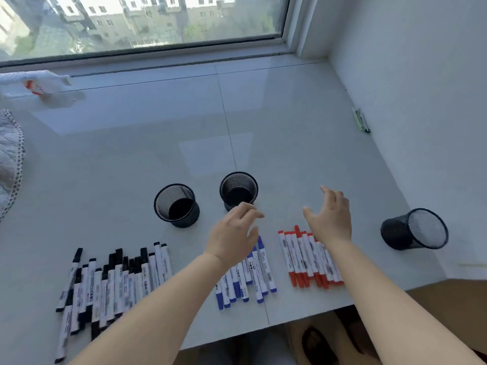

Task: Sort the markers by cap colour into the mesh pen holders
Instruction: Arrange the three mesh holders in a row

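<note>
Three black mesh pen holders stand on the white sill: a left holder (176, 205), a middle holder (238, 190) and a right holder (415, 229). All three look empty. Near the front edge lie three groups of white markers: black-capped markers (105, 283) at left, blue-capped markers (250, 275) in the middle, red-capped markers (307, 259) at right. My left hand (234, 235) hovers over the blue group, just in front of the middle holder, fingers loosely bent and holding nothing. My right hand (330, 218) hovers above the red group with fingers spread, holding nothing.
A white plastic bag (39, 86) lies at the far left by the window. A quilted cloth (10, 159) hangs over the left edge. A small dark object (361, 119) rests against the right wall. The sill's front edge (303, 316) drops to the floor below.
</note>
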A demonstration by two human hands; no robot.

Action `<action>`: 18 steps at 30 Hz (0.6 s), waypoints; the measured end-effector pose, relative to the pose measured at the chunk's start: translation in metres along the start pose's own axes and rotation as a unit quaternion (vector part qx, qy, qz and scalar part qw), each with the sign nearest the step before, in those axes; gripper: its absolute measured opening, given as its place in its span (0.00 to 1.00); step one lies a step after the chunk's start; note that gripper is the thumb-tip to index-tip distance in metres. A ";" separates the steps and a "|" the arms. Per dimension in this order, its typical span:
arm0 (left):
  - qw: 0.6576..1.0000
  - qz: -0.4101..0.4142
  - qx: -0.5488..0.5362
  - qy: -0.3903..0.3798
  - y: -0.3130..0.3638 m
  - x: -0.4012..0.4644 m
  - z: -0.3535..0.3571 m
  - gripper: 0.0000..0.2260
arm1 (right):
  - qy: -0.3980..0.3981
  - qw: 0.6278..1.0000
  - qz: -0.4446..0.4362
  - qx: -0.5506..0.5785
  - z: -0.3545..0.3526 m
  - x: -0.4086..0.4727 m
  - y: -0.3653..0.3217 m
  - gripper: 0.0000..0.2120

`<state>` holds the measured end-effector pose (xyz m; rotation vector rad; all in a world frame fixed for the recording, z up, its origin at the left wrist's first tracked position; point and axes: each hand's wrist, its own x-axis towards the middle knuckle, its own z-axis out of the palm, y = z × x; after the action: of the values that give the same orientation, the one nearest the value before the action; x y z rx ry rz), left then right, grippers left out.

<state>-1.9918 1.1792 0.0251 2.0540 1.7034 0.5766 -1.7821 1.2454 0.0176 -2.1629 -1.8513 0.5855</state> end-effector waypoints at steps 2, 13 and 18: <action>0.996 -0.038 0.015 -0.078 0.014 0.006 0.028 0.17 | 0.020 0.999 0.032 -0.035 -0.019 0.001 0.035 0.29; 0.938 -0.191 0.147 -0.249 0.025 0.024 0.098 0.26 | 0.029 0.970 0.178 -0.166 -0.072 0.015 0.174 0.38; 0.923 -0.215 0.181 -0.262 0.019 0.030 0.104 0.27 | -0.020 0.968 0.216 -0.128 -0.075 0.034 0.192 0.43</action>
<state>-1.9138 1.2002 -0.0491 1.7324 1.9122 -0.4239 -1.5742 1.2514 -0.0020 -2.7765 -1.5446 0.4921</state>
